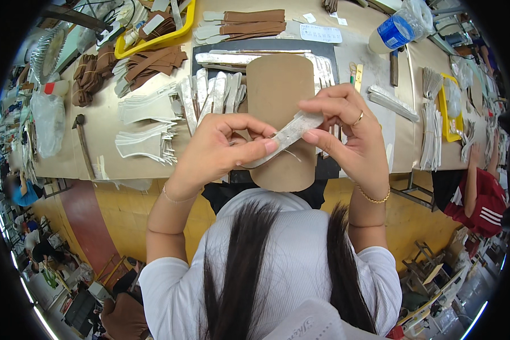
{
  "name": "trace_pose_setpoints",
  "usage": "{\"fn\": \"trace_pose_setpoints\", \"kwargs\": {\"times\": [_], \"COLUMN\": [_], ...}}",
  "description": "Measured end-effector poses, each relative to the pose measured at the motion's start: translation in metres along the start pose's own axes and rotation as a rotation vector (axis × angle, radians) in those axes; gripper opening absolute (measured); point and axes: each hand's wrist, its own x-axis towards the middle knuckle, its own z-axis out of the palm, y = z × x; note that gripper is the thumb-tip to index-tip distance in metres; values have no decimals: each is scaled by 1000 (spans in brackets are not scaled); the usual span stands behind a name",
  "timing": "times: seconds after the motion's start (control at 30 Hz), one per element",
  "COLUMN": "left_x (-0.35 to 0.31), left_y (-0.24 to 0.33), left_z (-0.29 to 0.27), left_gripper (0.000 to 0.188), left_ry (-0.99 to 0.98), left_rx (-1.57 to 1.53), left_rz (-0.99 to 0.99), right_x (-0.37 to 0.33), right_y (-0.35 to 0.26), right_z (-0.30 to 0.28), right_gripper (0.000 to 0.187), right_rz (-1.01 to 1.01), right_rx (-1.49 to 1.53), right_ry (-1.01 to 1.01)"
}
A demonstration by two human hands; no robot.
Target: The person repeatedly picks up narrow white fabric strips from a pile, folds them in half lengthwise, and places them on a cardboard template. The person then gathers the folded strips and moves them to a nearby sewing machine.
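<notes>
Between my two hands I hold a whitish-grey strap piece [292,134] at a slant, above a tan rounded board [280,90]. My left hand [229,144] is closed on its lower left end, thumb and forefinger pinching. At the upper right end, the thumb and fingers of my right hand [345,122] grip the strip. A thin pale thread or sliver hangs below the strap piece. Behind the board, several similar pale strips [212,90] lie on a dark mat [243,46], partly hidden by my hands and the board.
Brown strap bundles [153,65] and white cut pieces [147,139] lie at left, near a hammer [84,146]. A yellow tray [122,48] stands at the back left. A bottle [388,35] and another hammer [394,68] are at right. A person in red [481,198] works beyond.
</notes>
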Motion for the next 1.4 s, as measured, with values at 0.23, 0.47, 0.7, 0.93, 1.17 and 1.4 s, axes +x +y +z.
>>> {"fn": "trace_pose_setpoints", "kwargs": {"times": [0.23,0.47,0.7,0.93,1.17,1.4], "left_x": [3,5,10,7,5,3], "left_y": [-3,-8,-16,-12,-15,-11], "left_z": [3,-3,-6,-6,-6,5], "left_gripper": [17,18,15,21,16,13], "left_ry": [-20,-15,-26,-22,-27,8], "left_rx": [32,101,83,89,121,329], "left_rz": [-25,-109,-125,-146,-85,155], "right_x": [-7,-4,-4,-7,-12,-9], "right_y": [5,14,18,12,-6,-23], "right_z": [-4,-5,-12,2,5,-1], "right_gripper": [39,25,21,26,21,17], "right_rz": [-2,98,63,-32,-77,239], "right_rx": [-71,3,-97,-336,-427,-267], "right_ry": [45,14,-8,44,-5,-134]}}
